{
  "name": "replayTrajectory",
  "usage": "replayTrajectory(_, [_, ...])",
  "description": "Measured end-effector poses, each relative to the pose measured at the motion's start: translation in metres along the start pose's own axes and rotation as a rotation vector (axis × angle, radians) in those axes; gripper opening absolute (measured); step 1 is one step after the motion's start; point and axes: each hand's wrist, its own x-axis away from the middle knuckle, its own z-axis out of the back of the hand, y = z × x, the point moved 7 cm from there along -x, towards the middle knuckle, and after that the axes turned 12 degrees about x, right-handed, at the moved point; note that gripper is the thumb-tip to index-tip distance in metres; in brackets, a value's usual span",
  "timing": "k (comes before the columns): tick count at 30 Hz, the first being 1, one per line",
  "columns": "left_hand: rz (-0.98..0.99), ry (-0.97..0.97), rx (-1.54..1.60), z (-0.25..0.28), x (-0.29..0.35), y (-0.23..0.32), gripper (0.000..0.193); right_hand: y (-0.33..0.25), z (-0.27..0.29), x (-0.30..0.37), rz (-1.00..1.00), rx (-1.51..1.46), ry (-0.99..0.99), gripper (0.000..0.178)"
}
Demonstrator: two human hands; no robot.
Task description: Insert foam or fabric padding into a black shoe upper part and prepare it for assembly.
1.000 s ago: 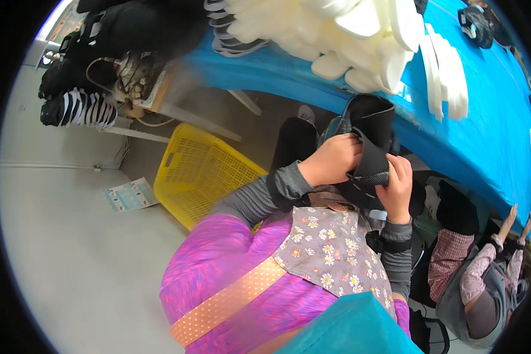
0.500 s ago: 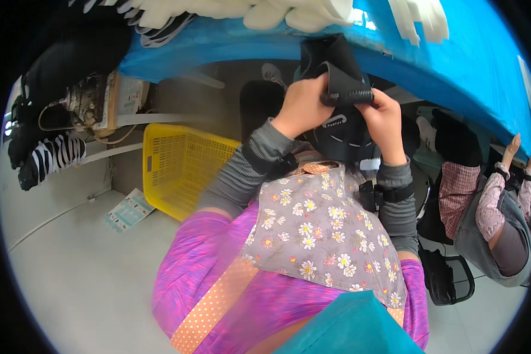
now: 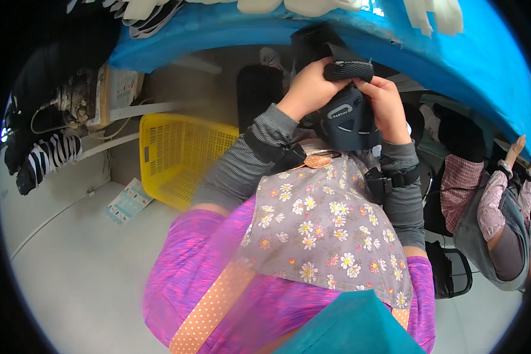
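Note:
A black sock, as far as its shape shows, is stretched between my two hands just below the near edge of the blue-covered table. Its ribbed cuff is folded over in a roll. My left hand is closed around the sock from the left, thumb side against the cuff. With thumb and fingers, my right hand pinches the cuff's lower edge from the right. Some fingertips are hidden behind the fabric. Right below the hands is a dark navy item with a pale looped emblem.
White knitted pieces lie on the blue table cover. A yellow plastic basket stands left of my arm. Striped socks hang at the far left. A co-worker sits at the right, a hand at the table edge.
My hands have drawn slightly closer together. The cuff has turned and rolled over, and my right hand has shifted its pinch along the cuff's lower edge. The view has shifted a little.

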Motion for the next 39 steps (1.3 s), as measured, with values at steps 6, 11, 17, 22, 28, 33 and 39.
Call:
replayTrajectory(6, [-0.176,0.083,-0.061,0.007,0.023,0.013,0.031,-0.024,-0.012,0.017,0.231,0.068,0.019,0.017])
replayTrajectory(11, [-0.185,0.082,0.100,0.009,0.021,0.005,0.029,-0.026,-0.011,0.014,0.208,0.166,0.054,0.016])
replayTrajectory(17, [-0.026,0.001,0.272,0.001,0.006,-0.014,0.027,-0.010,-0.004,0.000,0.066,0.180,0.009,0.017])
replayTrajectory(22, [-0.045,0.013,0.296,0.000,0.006,-0.021,0.027,-0.003,-0.005,-0.005,0.076,0.144,0.012,0.017])
replayTrajectory(28, [-0.180,0.045,0.185,0.002,0.015,-0.001,0.027,-0.015,-0.006,0.002,0.150,0.162,0.045,0.017])
replayTrajectory(33, [-0.107,0.026,0.218,0.004,0.014,-0.017,0.028,-0.021,-0.008,0.003,0.185,0.270,0.099,0.014])
replayTrajectory(39, [-0.071,0.056,0.262,0.000,0.013,-0.025,0.030,-0.009,-0.008,-0.002,0.140,0.235,0.072,0.014])
